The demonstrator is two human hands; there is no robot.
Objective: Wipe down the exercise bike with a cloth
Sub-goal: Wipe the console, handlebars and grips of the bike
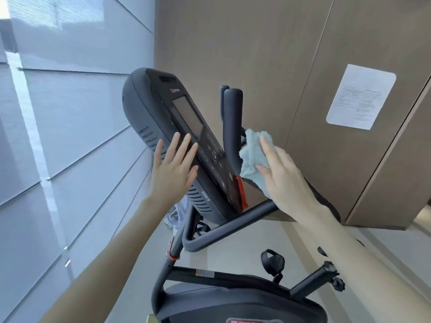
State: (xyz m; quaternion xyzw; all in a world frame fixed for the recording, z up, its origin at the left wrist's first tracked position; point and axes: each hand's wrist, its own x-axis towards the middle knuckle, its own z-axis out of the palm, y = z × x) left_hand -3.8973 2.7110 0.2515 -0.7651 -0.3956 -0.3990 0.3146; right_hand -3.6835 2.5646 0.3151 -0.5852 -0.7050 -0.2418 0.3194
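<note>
While the left hand [172, 169] lies against the console [149, 108] of the exercise bike [233, 299], its fingers are straight and spread and it grasps nothing. Fingertips reach the console's near edge, just beside the dark screen [189, 115] and the column of small buttons.

Right hand [284, 176]: grips a bunched light blue cloth [251, 155], thumb underneath, fingers over the top. Cloth sits on the far side of the console, pressed against the lower part of the upright handlebar grip [232, 113]. A second grip shows just behind the first, mostly hidden.

Console: tilted, top end leaning away to the upper left. Red strip [241, 190] on its lower right edge, just below the cloth. Vent slots on the rear shell near the left wrist.

Bike frame: dark handlebar tube [224, 229] runs below the console and under the right forearm. Red collar on the post below it. Strapped pedal [272, 261] and a crank arm [312, 279] lie lower right, above the rounded shroud.

Surroundings: wood-panel wall [233, 43] behind the bike, with a printed paper sheet [360, 96] stuck to it, text too small to read. Pale blinds [70, 113] fill the left side. Light floor beneath.
</note>
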